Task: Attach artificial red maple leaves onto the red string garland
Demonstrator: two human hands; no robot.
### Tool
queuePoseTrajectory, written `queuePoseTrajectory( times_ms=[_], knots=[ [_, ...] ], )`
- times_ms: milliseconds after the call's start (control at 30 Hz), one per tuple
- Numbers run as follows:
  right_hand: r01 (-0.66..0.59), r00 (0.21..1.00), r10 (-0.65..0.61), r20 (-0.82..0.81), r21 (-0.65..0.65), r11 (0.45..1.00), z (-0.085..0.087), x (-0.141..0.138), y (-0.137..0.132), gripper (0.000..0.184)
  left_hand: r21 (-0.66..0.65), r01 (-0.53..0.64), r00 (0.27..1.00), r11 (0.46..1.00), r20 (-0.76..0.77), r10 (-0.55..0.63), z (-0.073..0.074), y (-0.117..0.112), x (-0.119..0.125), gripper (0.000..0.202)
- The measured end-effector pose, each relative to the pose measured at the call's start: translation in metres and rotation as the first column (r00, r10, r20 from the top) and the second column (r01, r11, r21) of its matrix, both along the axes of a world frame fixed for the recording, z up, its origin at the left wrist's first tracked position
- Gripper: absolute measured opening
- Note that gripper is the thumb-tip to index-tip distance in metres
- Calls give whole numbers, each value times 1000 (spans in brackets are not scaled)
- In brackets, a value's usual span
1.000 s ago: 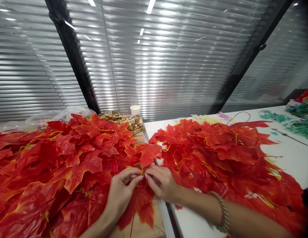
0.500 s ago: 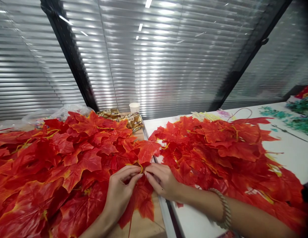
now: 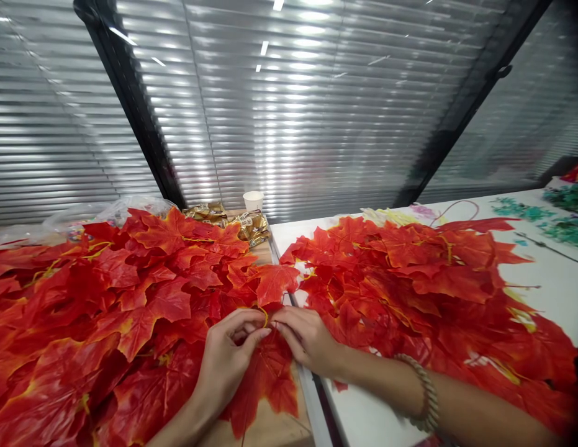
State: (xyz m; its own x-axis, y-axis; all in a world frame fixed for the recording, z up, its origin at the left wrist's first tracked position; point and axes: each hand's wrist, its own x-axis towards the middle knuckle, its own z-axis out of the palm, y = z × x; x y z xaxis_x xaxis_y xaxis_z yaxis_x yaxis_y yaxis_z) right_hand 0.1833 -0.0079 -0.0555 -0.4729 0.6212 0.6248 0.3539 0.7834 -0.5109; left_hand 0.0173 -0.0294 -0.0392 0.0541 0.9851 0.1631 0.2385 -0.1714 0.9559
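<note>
Low in the middle of the head view, my left hand (image 3: 230, 351) pinches a thin yellow stem (image 3: 265, 319) between thumb and fingers. My right hand (image 3: 307, 338), with a braided bracelet (image 3: 426, 394) on its wrist, meets it fingertip to fingertip. Its thumb and fingers are closed at the stem's end; what exactly they grip is hidden. Below the fingers hangs a red artificial maple leaf (image 3: 265, 385). Heaps of similar maple leaves lie on both sides, a left pile (image 3: 149, 310) and a right pile (image 3: 410, 279).
Gold wrappers (image 3: 251, 226) and a white paper cup (image 3: 253, 200) stand behind the left pile, beside a clear plastic bag (image 3: 135, 208). Green artificial foliage (image 3: 568, 214) lies on the white table (image 3: 556, 282) at right. A narrow seam (image 3: 311, 397) separates wooden and white tabletops. Blinds rise behind.
The hanging leaf has turned slightly and shifted a little right. Both hands keep nearly the same place, fingertips still together at the yellow stem.
</note>
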Motion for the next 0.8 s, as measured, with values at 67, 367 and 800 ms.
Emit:
queuePoseTrajectory(
  times_ms=[67, 367, 800],
  knots=[
    [1, 1000, -1, -7, 10, 1000, 0, 0, 0, 16, 8, 15, 1000, 1000, -6, -15, 0, 0, 0, 11],
    [-2, 1000, 3, -31, 27, 1000, 3, -1, -2, 15, 49, 63, 998, 997, -29, -61, 1, -1, 0, 10],
    [-28, 999, 26, -40, -46, 999, 3, 1, -2, 15, -260, 161, 975, 952, 190, -113, 4, 3, 1, 22]
  ],
)
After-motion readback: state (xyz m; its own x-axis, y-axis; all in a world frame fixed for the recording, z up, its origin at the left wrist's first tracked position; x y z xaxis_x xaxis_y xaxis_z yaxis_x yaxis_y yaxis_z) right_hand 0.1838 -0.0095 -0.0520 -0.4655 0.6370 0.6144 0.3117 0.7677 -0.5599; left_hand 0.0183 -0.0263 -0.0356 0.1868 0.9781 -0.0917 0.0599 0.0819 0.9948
